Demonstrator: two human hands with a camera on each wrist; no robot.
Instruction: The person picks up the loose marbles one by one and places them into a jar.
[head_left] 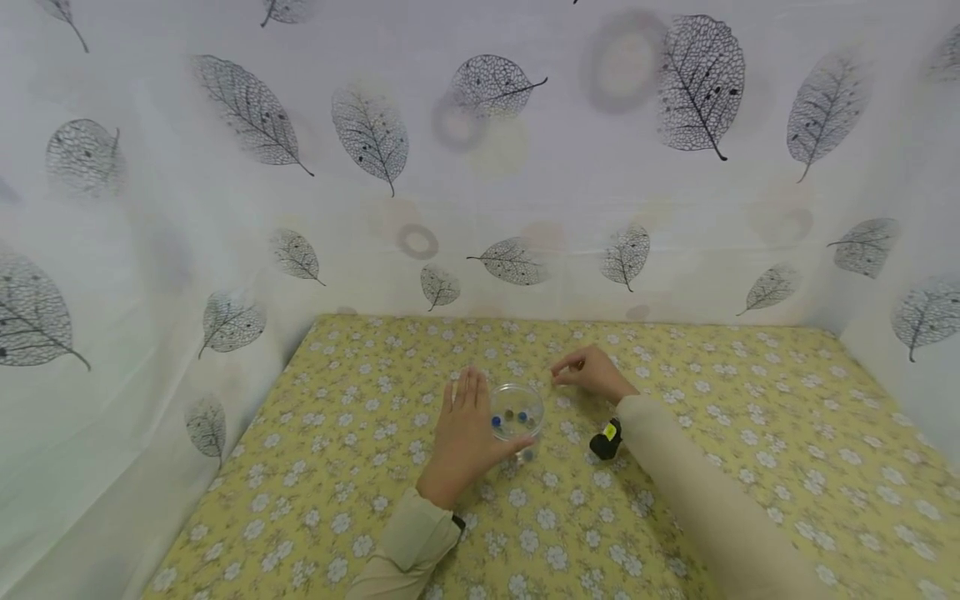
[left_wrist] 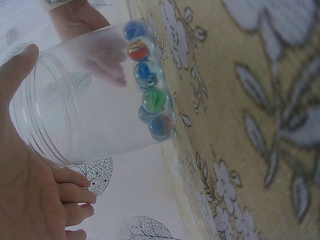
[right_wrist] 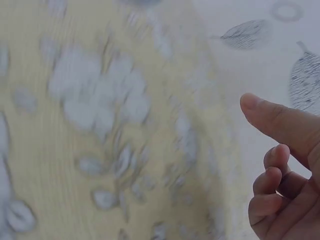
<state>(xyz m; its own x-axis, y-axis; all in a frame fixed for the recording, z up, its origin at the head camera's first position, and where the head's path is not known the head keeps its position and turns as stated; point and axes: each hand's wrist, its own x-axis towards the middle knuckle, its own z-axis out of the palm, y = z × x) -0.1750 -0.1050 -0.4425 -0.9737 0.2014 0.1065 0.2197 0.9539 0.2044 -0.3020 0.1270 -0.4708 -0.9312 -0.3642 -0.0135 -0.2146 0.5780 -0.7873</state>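
Note:
A clear round plastic jar (head_left: pixel 516 386) stands upright on the cloth with its mouth uncovered. Several glass marbles (left_wrist: pixel 154 100) lie on its bottom, in blue, green and orange swirls. My left hand (head_left: pixel 465 425) is against the jar's left side, fingers straight, the thumb (left_wrist: pixel 20 70) reaching along the rim. To the right of the jar, apart from it, my right hand (head_left: pixel 592 372) hovers low over the cloth. Its thumb (right_wrist: pixel 280 122) is extended and some fingers are loosely bent. I see nothing held in it; the index fingertip is hidden in the right wrist view.
A yellow floral cloth (head_left: pixel 315 467) covers the table. A black device (head_left: pixel 606 440) with a yellow patch sits at the right wrist. Behind and on the left hangs a white curtain (head_left: pixel 480 183) with leaf prints.

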